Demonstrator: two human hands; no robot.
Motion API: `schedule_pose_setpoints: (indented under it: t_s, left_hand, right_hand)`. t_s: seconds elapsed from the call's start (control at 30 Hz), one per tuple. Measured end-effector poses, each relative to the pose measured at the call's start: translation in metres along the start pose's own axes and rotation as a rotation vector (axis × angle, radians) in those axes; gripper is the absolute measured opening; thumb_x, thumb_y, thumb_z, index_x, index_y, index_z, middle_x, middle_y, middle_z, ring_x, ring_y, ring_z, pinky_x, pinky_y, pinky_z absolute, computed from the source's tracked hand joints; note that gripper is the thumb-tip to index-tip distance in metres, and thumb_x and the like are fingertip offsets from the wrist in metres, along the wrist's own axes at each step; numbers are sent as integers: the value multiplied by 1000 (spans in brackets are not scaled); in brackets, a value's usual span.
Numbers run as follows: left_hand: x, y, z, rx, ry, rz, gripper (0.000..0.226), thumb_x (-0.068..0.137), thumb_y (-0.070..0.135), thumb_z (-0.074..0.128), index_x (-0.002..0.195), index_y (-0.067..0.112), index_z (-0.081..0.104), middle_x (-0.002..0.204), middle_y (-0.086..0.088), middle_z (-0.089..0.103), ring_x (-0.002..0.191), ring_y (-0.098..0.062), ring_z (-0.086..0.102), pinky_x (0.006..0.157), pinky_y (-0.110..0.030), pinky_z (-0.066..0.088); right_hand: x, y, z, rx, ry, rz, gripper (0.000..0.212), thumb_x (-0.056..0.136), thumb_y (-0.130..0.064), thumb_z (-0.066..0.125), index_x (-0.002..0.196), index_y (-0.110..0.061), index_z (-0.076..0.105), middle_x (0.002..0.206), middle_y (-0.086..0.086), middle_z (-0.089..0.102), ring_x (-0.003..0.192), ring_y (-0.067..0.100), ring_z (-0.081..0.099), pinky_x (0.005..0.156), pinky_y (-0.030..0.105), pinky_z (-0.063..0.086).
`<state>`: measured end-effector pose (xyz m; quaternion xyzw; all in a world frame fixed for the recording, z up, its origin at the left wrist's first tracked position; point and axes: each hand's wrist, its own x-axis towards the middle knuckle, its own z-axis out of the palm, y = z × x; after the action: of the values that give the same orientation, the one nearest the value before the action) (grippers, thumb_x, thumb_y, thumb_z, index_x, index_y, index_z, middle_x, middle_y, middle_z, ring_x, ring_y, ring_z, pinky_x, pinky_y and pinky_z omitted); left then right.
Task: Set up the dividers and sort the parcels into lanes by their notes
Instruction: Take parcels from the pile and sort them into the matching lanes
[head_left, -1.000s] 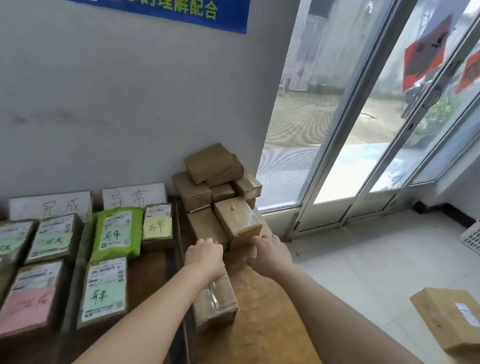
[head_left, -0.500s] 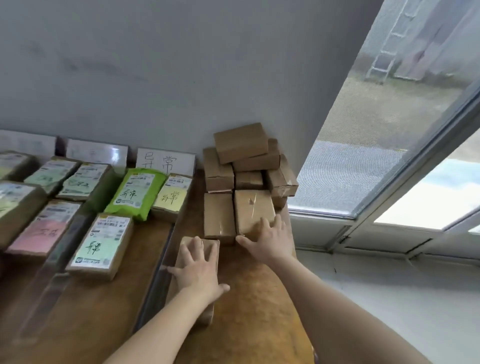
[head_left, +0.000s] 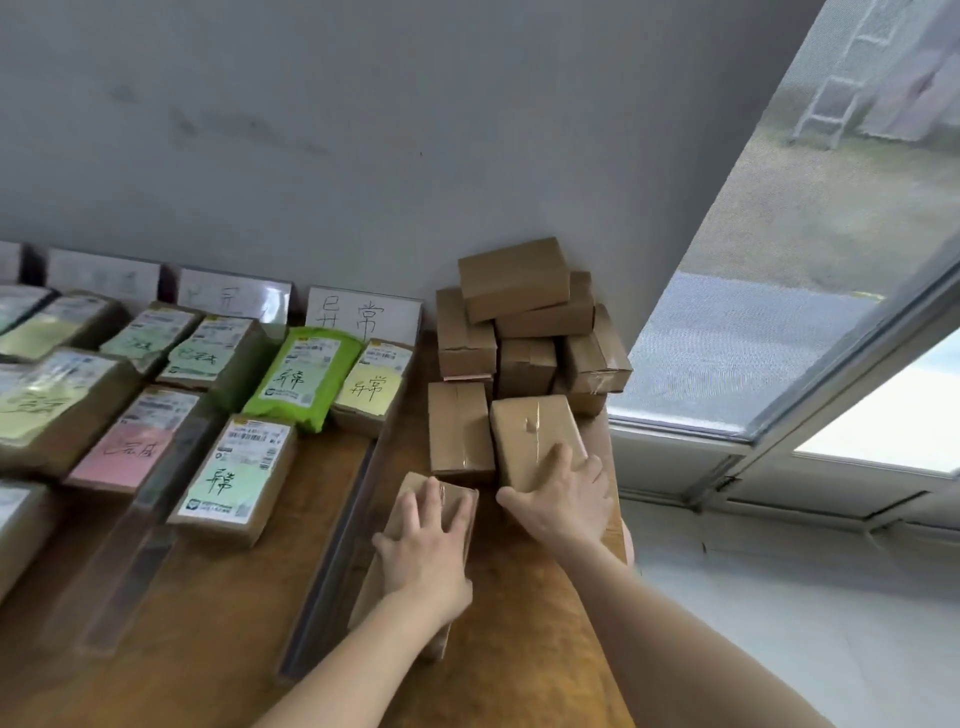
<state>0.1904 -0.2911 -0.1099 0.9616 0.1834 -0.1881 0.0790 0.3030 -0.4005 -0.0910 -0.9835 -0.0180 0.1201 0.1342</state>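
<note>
The left hand (head_left: 426, 551) lies flat on the top of a plain brown parcel (head_left: 370, 592). Its fingers are straight and a little spread, and the thumb points out to the left. This parcel rests on the right part of the worktop (head_left: 234, 639), just to the right of a long clear divider (head_left: 332, 556) that runs from the near edge toward the far edge.

The right hand (head_left: 563, 499) rests on the near end of a second brown parcel (head_left: 530, 431), which is closer to the right edge of the worktop. Its fingers lie straight over the top face and its thumb stretches to the left along the near side; it pinches nothing. A third brown box (head_left: 460, 431) lies on the left side of this second parcel and touches it.

Behind these, in the far right corner against the grey wall (head_left: 363, 156), there is a stack of plain brown boxes (head_left: 514, 280).

To the left of the divider, one lane holds parcels that carry handwritten notes: a green bag (head_left: 304, 376), a box with a yellow note (head_left: 371, 387) and, nearer, a box with a pale green note (head_left: 234, 478). At the far edge of this lane a white sign (head_left: 363, 317) with two handwritten characters stands against the wall. A second clear divider (head_left: 150, 519) lies further left. Beyond it there are more parcels, one of them with a pink note (head_left: 130, 452); the writing on them is partly blurred.
</note>
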Motion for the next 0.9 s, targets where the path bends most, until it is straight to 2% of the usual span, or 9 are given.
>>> schedule_pose_setpoints:
  t_s: [0.13, 0.27, 0.37, 0.43, 0.5, 0.6, 0.77, 0.83, 0.9]
  left_hand:
    - [-8, 2, -1, -202, 21, 15, 90, 90, 42, 60, 153, 45, -5, 164, -3, -13, 150, -33, -10, 115, -60, 20]
    - [-9, -5, -9, -635, 65, -83, 82, 91, 47, 59, 152, 47, 5, 164, 1, -2, 149, -32, 2, 115, -56, 23]
    - [-10, -12, -15, -1143, -17, -160, 69, 94, 38, 60, 151, 43, 22, 158, -3, 24, 141, -31, 30, 112, -52, 35]
    - [-16, -17, -16, -1582, -131, -180, 60, 97, 31, 58, 150, 38, 31, 144, -4, 46, 122, -27, 52, 98, -46, 49]
    - [-27, -20, -16, -1758, -204, -181, 54, 99, 24, 55, 149, 33, 36, 129, -2, 56, 111, -24, 57, 90, -42, 50]
    - [-39, -18, -6, -1666, -222, -218, 55, 101, 20, 52, 151, 29, 32, 135, -7, 53, 120, -27, 51, 98, -46, 41]
    - [-52, -9, -7, -1276, -10, -183, 53, 106, 27, 37, 154, 38, 19, 156, -3, 34, 133, -27, 45, 97, -40, 46]
    - [-60, -7, -5, -1069, 118, -141, 54, 106, 25, 34, 154, 41, 16, 157, -2, 30, 131, -23, 47, 90, -29, 44]
    - [-67, -4, 0, -919, 107, -82, 56, 104, 38, 37, 154, 43, 11, 159, -6, 24, 135, -24, 43, 98, -34, 45]
  right_hand:
    - [-28, 16, -3, 94, -10, 4, 90, 54, -68, 54, 131, -27, 36, 127, 10, 42, 123, 35, 41, 101, 46, 37]
    - [-40, 37, -12, 523, -72, 95, 91, 49, -64, 55, 132, -27, 45, 122, 5, 51, 117, 29, 49, 99, 43, 43]
    - [-48, 64, -11, 870, -188, 227, 75, 49, -65, 66, 117, -33, 58, 116, 4, 61, 105, 24, 58, 82, 44, 57]
    - [-58, 77, -10, 1079, -274, 298, 73, 49, -60, 68, 112, -24, 61, 114, 11, 63, 101, 27, 60, 67, 37, 57]
    - [-74, 84, -8, 1143, -388, 337, 77, 53, -56, 66, 119, -19, 56, 117, 14, 63, 101, 29, 61, 70, 38, 55]
    - [-95, 86, -2, 1078, -454, 315, 71, 60, -48, 57, 124, -17, 51, 120, 11, 61, 109, 27, 57, 89, 41, 48]
    - [-101, 68, 1, 970, -172, 169, 67, 79, -37, 53, 145, -37, 39, 128, -5, 58, 114, 20, 57, 102, 43, 47]
    - [-100, 56, -2, 743, -46, 1, 64, 85, -25, 43, 147, -42, 37, 140, -6, 53, 121, 19, 54, 103, 40, 46]
    - [-105, 43, -5, 472, 10, -102, 57, 92, -17, 40, 145, -36, 44, 149, -4, 41, 130, 20, 45, 106, 36, 41]
